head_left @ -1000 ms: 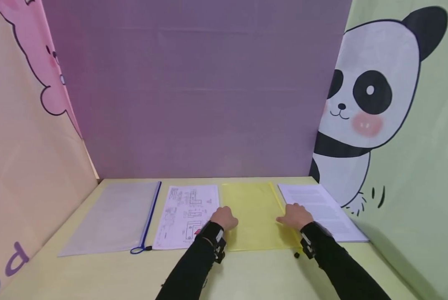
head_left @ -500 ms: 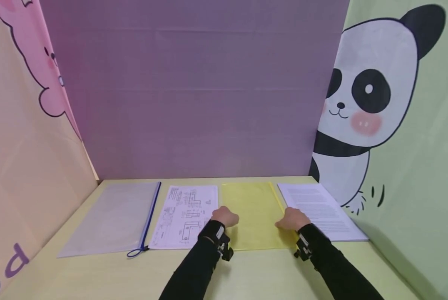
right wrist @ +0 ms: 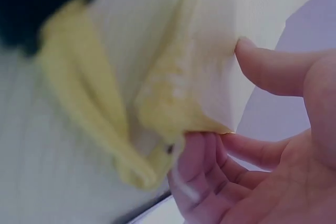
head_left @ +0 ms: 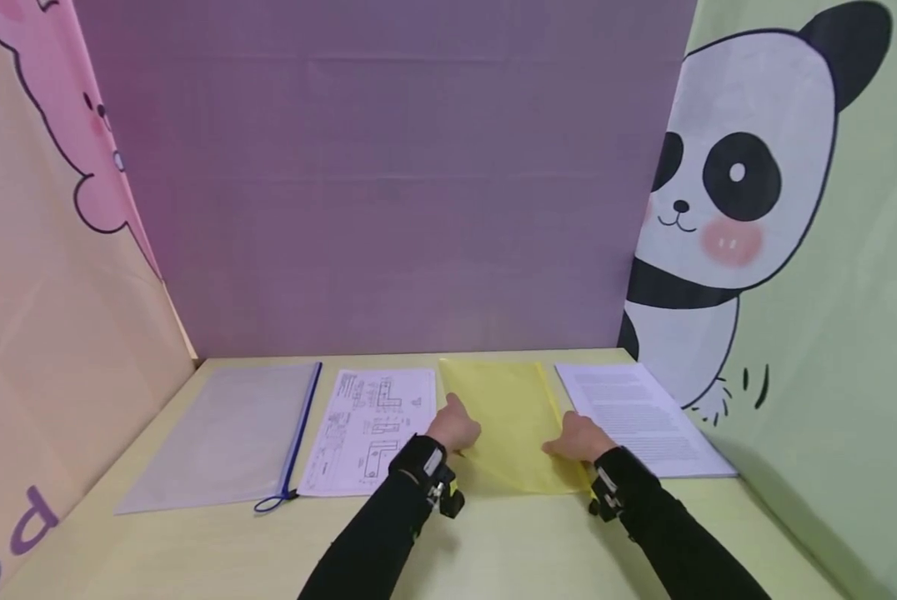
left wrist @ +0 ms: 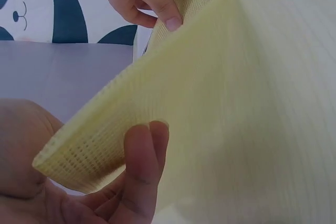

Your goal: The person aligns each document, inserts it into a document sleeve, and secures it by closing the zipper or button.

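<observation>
Lifting the near edge of the yellow mesh pouch (head_left: pixel 510 421) off the tabletop (head_left: pixel 493 542), left hand (head_left: pixel 454 430) and right hand (head_left: pixel 579 439) each pinching a near corner, probably to part its mouth, the drawing sheet (head_left: pixel 369 425) lying just beside it.

Both arms stretched forward, parallel; left hand (head_left: pixel 454 429) and right hand (head_left: pixel 578 440) pinching, fingers curled, thumbs opposed.
</observation>
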`<move>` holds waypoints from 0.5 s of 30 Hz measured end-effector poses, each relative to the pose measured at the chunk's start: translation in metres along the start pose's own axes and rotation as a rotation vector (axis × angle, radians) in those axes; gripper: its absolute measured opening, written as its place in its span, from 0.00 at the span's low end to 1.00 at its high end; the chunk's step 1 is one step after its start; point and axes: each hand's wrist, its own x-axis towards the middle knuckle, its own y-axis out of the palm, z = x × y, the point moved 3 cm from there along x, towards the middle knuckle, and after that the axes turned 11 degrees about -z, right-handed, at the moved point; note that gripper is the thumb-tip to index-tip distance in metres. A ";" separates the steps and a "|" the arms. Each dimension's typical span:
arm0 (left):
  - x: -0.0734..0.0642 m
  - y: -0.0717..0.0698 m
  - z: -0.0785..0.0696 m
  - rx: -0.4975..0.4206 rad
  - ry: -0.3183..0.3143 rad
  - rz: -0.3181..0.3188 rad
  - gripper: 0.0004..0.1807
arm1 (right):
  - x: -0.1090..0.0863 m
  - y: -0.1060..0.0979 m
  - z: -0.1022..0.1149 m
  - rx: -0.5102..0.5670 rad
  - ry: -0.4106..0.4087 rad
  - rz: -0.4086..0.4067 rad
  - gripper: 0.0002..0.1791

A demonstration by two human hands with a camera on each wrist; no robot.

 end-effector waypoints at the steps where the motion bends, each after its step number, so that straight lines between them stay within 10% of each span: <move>1: -0.001 -0.003 0.000 0.001 -0.002 -0.001 0.44 | -0.001 0.001 0.003 0.005 0.004 0.003 0.28; 15: -0.005 -0.049 0.038 0.053 -0.051 0.023 0.41 | -0.003 0.022 0.053 0.049 -0.041 0.038 0.23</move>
